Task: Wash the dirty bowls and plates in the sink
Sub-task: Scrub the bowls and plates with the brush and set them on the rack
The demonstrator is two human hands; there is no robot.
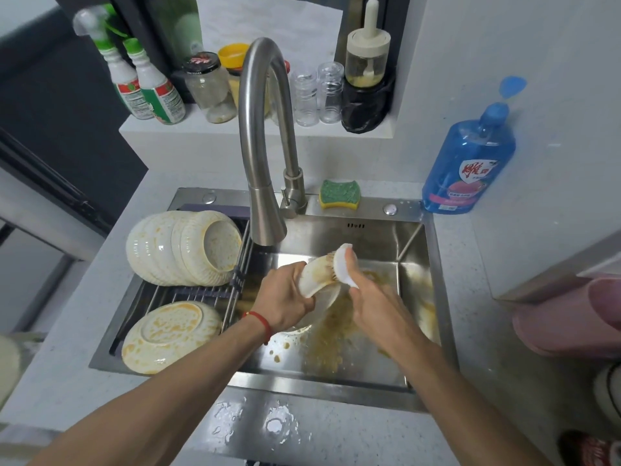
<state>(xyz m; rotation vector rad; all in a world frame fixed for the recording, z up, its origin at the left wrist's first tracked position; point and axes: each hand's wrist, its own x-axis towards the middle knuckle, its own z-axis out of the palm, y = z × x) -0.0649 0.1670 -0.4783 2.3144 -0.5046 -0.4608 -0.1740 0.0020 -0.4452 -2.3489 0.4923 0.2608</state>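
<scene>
Right now the dirty bowl [314, 280] is tilted on edge over the sink [420, 297], beneath the faucet [265, 210]. The left hand [285, 297] grips its near rim; the right hand [366, 297] grips a brush [342, 265] against its far side. More dirty bowls [181, 250] and a plate [168, 336] wait on the rack [198, 292] to the left.

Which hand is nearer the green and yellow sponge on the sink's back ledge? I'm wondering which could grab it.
Right. The right hand, gripping a white scrub brush, lies just below the green and yellow sponge; the left hand, holding a stained white dish, sits further left.
</scene>
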